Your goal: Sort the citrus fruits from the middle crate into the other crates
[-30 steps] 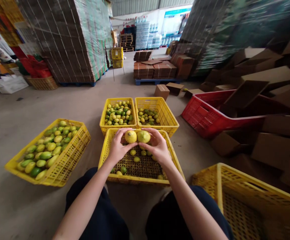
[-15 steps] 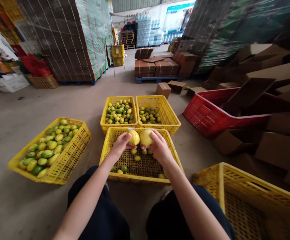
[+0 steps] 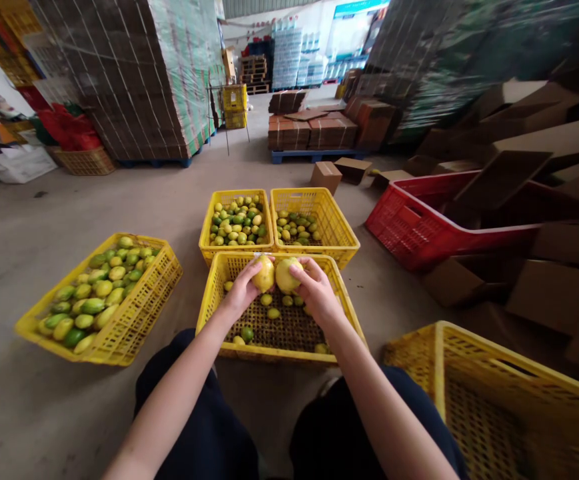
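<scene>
My left hand (image 3: 242, 288) is closed around a yellow lemon (image 3: 264, 274). Close beside it, my right hand (image 3: 316, 291) grips a second, paler lemon (image 3: 287, 275). Both fruits are held up over the near yellow crate (image 3: 279, 357), where several yellow and green lemons (image 3: 273, 313) lie scattered on the slatted bottom. Behind that crate stand two more: the back left crate (image 3: 209, 252) is well filled with lemons, and the back right crate (image 3: 342, 230) has a smaller heap at its near left part.
At left, a tilted yellow crate (image 3: 156, 300) is full of green-yellow fruit. A yellow crate (image 3: 439, 360) stands by my right knee. Beyond it are a red crate (image 3: 399, 223) and piled cardboard boxes (image 3: 559, 280). Wrapped pallet stacks (image 3: 134, 80) rise behind.
Both lemons have turned a little in my fingers and shifted slightly to the left. My right fingers have moved to the top of their lemon. The crates stay in place.
</scene>
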{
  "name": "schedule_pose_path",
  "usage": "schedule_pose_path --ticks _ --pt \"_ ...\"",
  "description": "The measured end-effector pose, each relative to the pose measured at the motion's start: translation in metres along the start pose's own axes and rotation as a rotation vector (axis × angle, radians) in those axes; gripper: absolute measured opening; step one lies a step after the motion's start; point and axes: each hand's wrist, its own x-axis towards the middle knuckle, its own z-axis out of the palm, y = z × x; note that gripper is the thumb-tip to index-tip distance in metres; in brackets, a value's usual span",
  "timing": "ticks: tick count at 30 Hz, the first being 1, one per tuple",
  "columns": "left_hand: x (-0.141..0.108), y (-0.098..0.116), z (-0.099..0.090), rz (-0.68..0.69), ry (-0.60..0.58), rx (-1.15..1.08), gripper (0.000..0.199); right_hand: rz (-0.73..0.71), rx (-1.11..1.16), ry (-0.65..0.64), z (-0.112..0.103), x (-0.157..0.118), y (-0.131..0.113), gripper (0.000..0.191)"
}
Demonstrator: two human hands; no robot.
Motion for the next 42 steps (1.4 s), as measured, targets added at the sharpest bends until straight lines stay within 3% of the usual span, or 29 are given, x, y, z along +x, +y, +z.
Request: schedule_pose_path --ticks 6,12,17,21,26,31,36,42 --pt "-0.001 0.005 0.000 0.369 0.119 0.366 0.059 -0.305 -0.170 0.045 -0.008 0.001 -0.004 0.049" --pt "-0.003 0.005 0.002 0.454 0.106 0.432 0.050 -0.438 -0.279 0.064 -0.007 0.001 0.002 0.050" --pt "-0.003 0.007 0.000 0.425 0.104 0.426 0.048 -0.444 -0.246 0.042 -0.008 0.000 0.000 0.049" --pt "-0.001 0.008 -0.005 0.373 0.113 0.389 0.052 -0.346 -0.208 0.044 -0.013 0.001 -0.006 0.045" --pt "-0.001 0.009 -0.007 0.166 0.103 0.096 0.049 -0.152 -0.069 0.017 -0.017 0.002 -0.009 0.036" --pt "0.000 0.007 -0.003 0.105 0.176 -0.156 0.040 -0.073 0.007 0.032 -0.017 0.004 -0.005 0.030" --pt "0.003 0.005 -0.002 0.048 0.224 -0.148 0.036 -0.011 -0.008 0.087 -0.015 0.008 0.000 0.037" --pt "0.001 0.003 0.001 0.045 0.149 -0.072 0.041 0.042 -0.060 0.009 -0.012 0.003 -0.003 0.041"
